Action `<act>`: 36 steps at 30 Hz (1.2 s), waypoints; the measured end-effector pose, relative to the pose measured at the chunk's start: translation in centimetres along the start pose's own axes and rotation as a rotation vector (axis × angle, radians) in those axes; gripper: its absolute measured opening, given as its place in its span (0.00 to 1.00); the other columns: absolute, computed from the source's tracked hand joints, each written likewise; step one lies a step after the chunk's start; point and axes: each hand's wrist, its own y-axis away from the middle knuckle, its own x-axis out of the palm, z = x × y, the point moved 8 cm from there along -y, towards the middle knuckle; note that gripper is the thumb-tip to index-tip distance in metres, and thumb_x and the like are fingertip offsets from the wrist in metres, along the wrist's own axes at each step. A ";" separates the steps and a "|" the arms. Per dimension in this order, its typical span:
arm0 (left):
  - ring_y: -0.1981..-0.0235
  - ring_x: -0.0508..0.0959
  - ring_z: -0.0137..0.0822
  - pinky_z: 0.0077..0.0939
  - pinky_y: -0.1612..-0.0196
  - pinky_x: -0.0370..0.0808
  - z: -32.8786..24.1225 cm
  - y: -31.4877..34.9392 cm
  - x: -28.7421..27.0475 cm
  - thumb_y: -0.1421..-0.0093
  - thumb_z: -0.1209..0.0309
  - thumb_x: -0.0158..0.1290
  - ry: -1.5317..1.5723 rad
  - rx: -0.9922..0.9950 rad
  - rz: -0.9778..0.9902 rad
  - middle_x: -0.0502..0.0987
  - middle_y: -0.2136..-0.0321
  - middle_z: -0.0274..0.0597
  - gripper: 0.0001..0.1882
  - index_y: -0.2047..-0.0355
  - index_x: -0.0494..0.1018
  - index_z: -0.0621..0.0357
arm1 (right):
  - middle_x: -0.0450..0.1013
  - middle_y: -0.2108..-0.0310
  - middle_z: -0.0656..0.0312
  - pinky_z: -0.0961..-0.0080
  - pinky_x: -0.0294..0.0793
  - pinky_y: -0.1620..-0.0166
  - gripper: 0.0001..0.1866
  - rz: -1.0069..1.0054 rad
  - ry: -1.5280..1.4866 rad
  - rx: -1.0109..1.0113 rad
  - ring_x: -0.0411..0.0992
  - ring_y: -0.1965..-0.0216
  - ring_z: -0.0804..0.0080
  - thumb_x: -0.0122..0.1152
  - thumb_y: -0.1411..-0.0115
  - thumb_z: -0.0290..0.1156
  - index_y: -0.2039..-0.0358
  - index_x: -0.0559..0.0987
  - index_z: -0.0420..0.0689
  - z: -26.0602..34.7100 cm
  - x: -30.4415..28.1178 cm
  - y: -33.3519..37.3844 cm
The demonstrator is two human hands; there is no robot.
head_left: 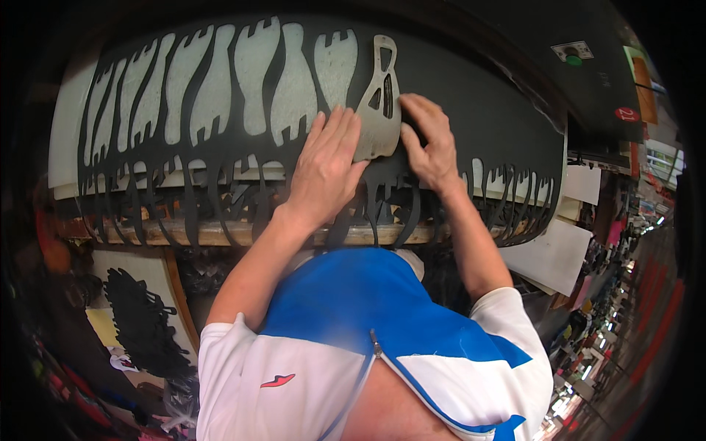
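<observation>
A pale metal cutting die (380,132) with cut-out openings and a narrow looped top lies on a black sheet (485,95). My left hand (327,162) rests flat at the die's lower left, fingers stretched up over the sheet and thumb near the die's edge. On the die's other side is my right hand (432,143), its fingers bent a little and its thumb apart, touching or close to the right edge. Left of the die, the sheet has several cut-out holes (254,77) with notched ends, showing a pale surface beneath.
The sheet's near edge is cut into thin strips (220,198) hanging over a wooden bar (257,234). A dark machine body with a green button (572,59) stands at upper right. A stack of black cut pieces (147,323) lies at lower left; white sheets (551,253) lie at right.
</observation>
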 end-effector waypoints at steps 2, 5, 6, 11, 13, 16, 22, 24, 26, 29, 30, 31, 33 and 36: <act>0.31 0.70 0.66 0.61 0.25 0.61 0.1 -0.4 0.1 0.42 0.76 0.68 0.012 0.015 -0.020 0.73 0.35 0.67 0.41 0.30 0.64 0.72 | 0.81 0.46 0.48 0.59 0.67 0.33 0.23 0.000 0.022 -0.046 0.77 0.40 0.53 0.63 0.37 0.21 0.40 0.82 0.41 -0.4 0.3 0.4; 0.32 0.72 0.66 0.63 0.27 0.62 0.2 -1.1 0.3 0.42 0.73 0.70 -0.009 0.029 -0.044 0.75 0.37 0.66 0.42 0.30 0.65 0.70 | 0.81 0.44 0.49 0.59 0.66 0.33 0.23 0.026 0.014 -0.080 0.77 0.40 0.53 0.60 0.37 0.18 0.41 0.83 0.42 -1.0 0.4 -0.2; 0.32 0.72 0.66 0.64 0.27 0.62 0.1 -1.4 0.3 0.42 0.72 0.71 -0.017 0.029 -0.051 0.76 0.37 0.65 0.42 0.30 0.65 0.69 | 0.80 0.42 0.49 0.59 0.65 0.32 0.24 0.049 -0.006 -0.100 0.75 0.38 0.53 0.59 0.36 0.17 0.39 0.82 0.43 -0.9 0.5 -0.6; 0.32 0.73 0.65 0.64 0.28 0.62 0.0 -2.4 0.3 0.43 0.68 0.72 -0.072 0.010 -0.092 0.78 0.39 0.64 0.42 0.31 0.67 0.69 | 0.76 0.36 0.50 0.59 0.61 0.28 0.27 0.121 -0.042 -0.059 0.71 0.32 0.53 0.55 0.35 0.15 0.36 0.81 0.44 -1.0 0.4 -2.0; 0.32 0.72 0.65 0.64 0.28 0.61 0.1 -2.6 0.9 0.42 0.68 0.71 -0.093 -0.023 -0.059 0.78 0.39 0.63 0.41 0.31 0.67 0.69 | 0.76 0.35 0.50 0.59 0.61 0.28 0.27 0.119 -0.023 -0.086 0.71 0.32 0.52 0.54 0.35 0.15 0.36 0.81 0.44 -0.8 0.2 -2.2; 0.31 0.72 0.65 0.63 0.28 0.61 -0.8 -2.9 0.9 0.42 0.68 0.71 -0.091 0.022 -0.133 0.78 0.38 0.63 0.41 0.32 0.69 0.70 | 0.76 0.35 0.50 0.60 0.60 0.28 0.27 0.105 -0.009 -0.060 0.71 0.32 0.52 0.53 0.35 0.15 0.36 0.80 0.44 -1.3 -0.2 -2.0; 0.35 0.76 0.58 0.52 0.32 0.70 -3.9 -2.0 -0.3 0.39 0.72 0.69 0.073 -0.044 -0.105 0.78 0.40 0.60 0.34 0.34 0.72 0.66 | 0.75 0.37 0.45 0.57 0.72 0.33 0.22 -0.077 0.020 0.008 0.73 0.36 0.47 0.56 0.28 0.27 0.36 0.77 0.36 -0.8 -3.7 1.3; 0.47 0.82 0.53 0.45 0.43 0.78 -5.3 0.8 -1.4 0.39 0.77 0.67 0.243 -0.182 -0.046 0.84 0.51 0.55 0.26 0.40 0.77 0.65 | 0.76 0.39 0.43 0.56 0.72 0.34 0.22 -0.167 -0.035 0.073 0.75 0.39 0.46 0.59 0.30 0.27 0.37 0.77 0.36 0.0 -5.4 3.8; 0.61 0.84 0.48 0.40 0.54 0.80 -6.9 4.3 -1.6 0.40 0.81 0.66 0.321 -0.269 -0.016 0.85 0.62 0.50 0.20 0.46 0.81 0.64 | 0.78 0.43 0.44 0.56 0.73 0.36 0.21 -0.261 0.028 0.003 0.77 0.42 0.46 0.62 0.33 0.26 0.40 0.78 0.35 1.2 -6.9 5.6; 0.72 0.80 0.47 0.39 0.62 0.77 -9.0 7.8 -0.2 0.40 0.82 0.65 0.163 -0.084 -0.104 0.82 0.70 0.48 0.11 0.56 0.82 0.63 | 0.81 0.48 0.46 0.56 0.74 0.39 0.20 -0.377 0.134 -0.112 0.78 0.45 0.46 0.64 0.37 0.25 0.44 0.79 0.35 2.6 -7.9 8.0; 0.75 0.78 0.46 0.38 0.66 0.73 -10.7 8.5 0.4 0.40 0.82 0.65 -0.083 0.104 -0.159 0.79 0.74 0.46 0.10 0.59 0.82 0.61 | 0.81 0.48 0.46 0.56 0.74 0.39 0.20 -0.385 0.125 -0.109 0.78 0.46 0.46 0.64 0.37 0.25 0.44 0.79 0.35 2.5 -7.9 8.4; 0.76 0.77 0.44 0.38 0.68 0.70 -11.5 9.2 1.9 0.41 0.80 0.66 -0.176 0.139 -0.102 0.78 0.76 0.43 0.10 0.59 0.82 0.59 | 0.81 0.48 0.46 0.56 0.74 0.39 0.20 -0.383 0.125 -0.130 0.78 0.46 0.46 0.64 0.37 0.25 0.44 0.80 0.35 2.6 -8.2 8.7; 0.76 0.77 0.44 0.38 0.69 0.69 -11.9 8.8 2.6 0.40 0.79 0.66 -0.182 0.173 -0.200 0.77 0.77 0.41 0.08 0.60 0.83 0.58 | 0.81 0.48 0.48 0.57 0.74 0.38 0.19 -0.365 0.092 -0.076 0.79 0.46 0.47 0.63 0.34 0.29 0.44 0.80 0.37 1.7 -9.1 8.3; 0.76 0.78 0.44 0.38 0.69 0.70 -11.6 5.9 2.5 0.39 0.77 0.65 -0.186 0.144 -0.232 0.78 0.77 0.41 0.06 0.61 0.83 0.58 | 0.81 0.48 0.50 0.61 0.75 0.39 0.18 -0.274 -0.022 0.056 0.80 0.47 0.51 0.61 0.30 0.33 0.43 0.81 0.39 -0.2 -12.0 5.4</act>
